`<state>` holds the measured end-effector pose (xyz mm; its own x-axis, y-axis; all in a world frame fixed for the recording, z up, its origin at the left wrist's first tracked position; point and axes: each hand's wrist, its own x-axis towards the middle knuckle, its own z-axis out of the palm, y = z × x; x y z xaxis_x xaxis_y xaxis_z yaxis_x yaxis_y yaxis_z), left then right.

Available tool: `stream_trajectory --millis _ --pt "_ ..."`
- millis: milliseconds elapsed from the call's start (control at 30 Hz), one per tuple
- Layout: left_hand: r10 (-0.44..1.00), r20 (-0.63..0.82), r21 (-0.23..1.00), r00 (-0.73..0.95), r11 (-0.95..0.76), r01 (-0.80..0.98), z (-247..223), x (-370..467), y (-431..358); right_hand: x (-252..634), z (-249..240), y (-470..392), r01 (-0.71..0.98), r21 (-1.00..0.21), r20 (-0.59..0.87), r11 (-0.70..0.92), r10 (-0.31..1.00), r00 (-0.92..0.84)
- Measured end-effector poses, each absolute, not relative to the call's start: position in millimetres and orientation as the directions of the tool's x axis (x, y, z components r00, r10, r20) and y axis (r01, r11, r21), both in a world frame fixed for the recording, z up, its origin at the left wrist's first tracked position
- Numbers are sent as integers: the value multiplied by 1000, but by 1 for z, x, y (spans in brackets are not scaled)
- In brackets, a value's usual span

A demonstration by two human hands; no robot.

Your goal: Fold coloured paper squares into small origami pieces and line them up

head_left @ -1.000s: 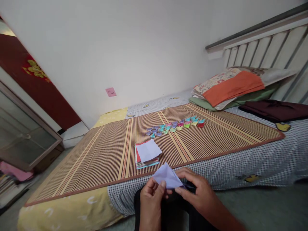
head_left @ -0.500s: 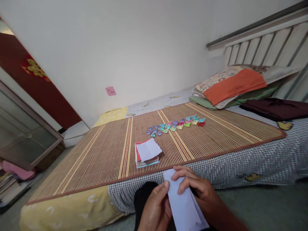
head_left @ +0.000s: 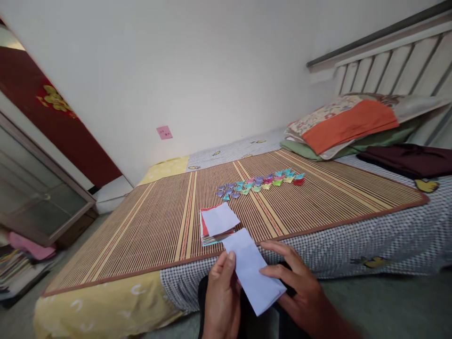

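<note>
Two bare hands share one pale lavender paper [head_left: 252, 270], folded into an oblong and held in front of the bed's near edge, slanting from upper left to lower right. The left hand [head_left: 222, 292] is closed on its left edge, thumb flat on top and fingers curled behind. The right hand [head_left: 300, 287] is loosely spread at the opposite edge, one fingertip lying on the paper (whether its thumb pinches from below, I cannot tell).

Just beyond the far end of the folded sheet sits a stack of square papers [head_left: 219, 221], a pale sheet askew on top, with red showing underneath. Farther back, small folded paper pieces [head_left: 259, 184] in purple, turquoise, pink, yellow, green and red stand in close slanting rows on the striped mat [head_left: 158, 226]. Checked cloth [head_left: 353, 249] hangs below the mat's near edge, with yellow fabric [head_left: 106, 301] to its left. An orange-banded pillow [head_left: 353, 125] and a dark folded cloth [head_left: 409, 159] rest at the right, near the white radiator [head_left: 388, 68].
</note>
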<state>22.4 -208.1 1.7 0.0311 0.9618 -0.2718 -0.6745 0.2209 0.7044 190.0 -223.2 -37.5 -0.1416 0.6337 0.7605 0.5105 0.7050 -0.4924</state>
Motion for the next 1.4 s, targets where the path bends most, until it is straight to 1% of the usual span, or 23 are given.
stream_trajectory --millis 100,200,300,367,533,633,800,1033,1100,1167,1233,1300,1400 --pt "959 -283 695 -11 197 -691 0 23 -208 186 -35 -227 522 -495 757 694 639 -133" --pt "950 -298 706 -90 156 -691 0 23 -207 181 -33 -230 518 -462 786 720 603 -135" --pt "950 -287 702 -127 118 -703 1 22 -207 178 -34 -229 545 -440 805 714 582 -113" --pt "955 -279 695 -101 127 -708 1 21 -207 179 -36 -228 552 -461 801 695 593 -77" --pt "976 -205 735 71 202 -647 2 20 -212 186 -36 -225 484 -583 758 652 652 34" --pt "977 -200 749 79 205 -630 1 22 -213 188 -33 -227 453 -617 731 643 681 28" --pt "974 -223 756 38 197 -624 -3 23 -211 187 -31 -232 388 -694 635 606 770 -67" --pt "968 -238 765 -77 138 -630 -7 17 -208 187 -34 -230 248 -800 548 546 834 -69" --pt "964 -242 767 -106 124 -629 -5 16 -209 187 -32 -231 172 -858 477 485 875 -87" --pt "964 -235 771 -126 106 -628 -3 17 -209 187 -30 -232 73 -920 375 386 918 -129" --pt "964 -227 772 -139 91 -629 0 18 -210 186 -28 -234 4 -951 302 309 934 -188" --pt "967 -217 773 -134 86 -628 1 18 -211 183 -27 -234 6 -958 277 285 937 -211" --pt "983 -175 793 -51 110 -599 2 18 -213 179 -24 -234 101 -949 285 300 948 -145"
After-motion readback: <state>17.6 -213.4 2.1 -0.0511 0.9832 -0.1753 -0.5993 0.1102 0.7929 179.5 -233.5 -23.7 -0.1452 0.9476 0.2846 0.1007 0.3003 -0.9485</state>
